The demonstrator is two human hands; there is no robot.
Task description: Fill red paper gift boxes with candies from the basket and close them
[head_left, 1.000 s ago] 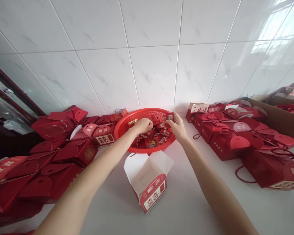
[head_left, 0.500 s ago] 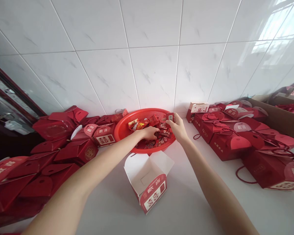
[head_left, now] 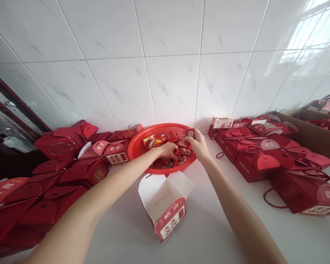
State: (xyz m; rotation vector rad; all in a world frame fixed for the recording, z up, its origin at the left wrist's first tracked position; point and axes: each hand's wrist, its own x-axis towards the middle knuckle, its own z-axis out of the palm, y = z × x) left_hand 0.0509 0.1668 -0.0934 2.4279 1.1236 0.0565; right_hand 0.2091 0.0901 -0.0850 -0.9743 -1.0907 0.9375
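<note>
My left hand (head_left: pixel 168 150) reaches into a red plastic basket (head_left: pixel 135 147), its fingers closed on a red-wrapped candy (head_left: pixel 177 154). Over the basket's right rim, my right hand (head_left: pixel 200 144) pinches a small red packet (head_left: pixel 190 132) with a pale printed label. Several wrapped sweets (head_left: pixel 184 151) lie in the basket, and a gold and red packet (head_left: pixel 151 141) sits at its left side. In front of the basket stands an open red and white gift box (head_left: pixel 170 220), flaps up, with a white inside.
Closed red gift boxes (head_left: pixel 84 170) crowd the left side of the white table (head_left: pixel 209 227). More red boxes (head_left: pixel 253 161) with cord handles stand on the right. A cardboard carton (head_left: pixel 313 135) holds red items at far right. White tiles (head_left: pixel 170 88) cover the wall behind.
My left fingers have shifted slightly among the sweets, and a red-wrapped candy now shows at their tips. My right hand keeps the red packet in nearly the same place.
</note>
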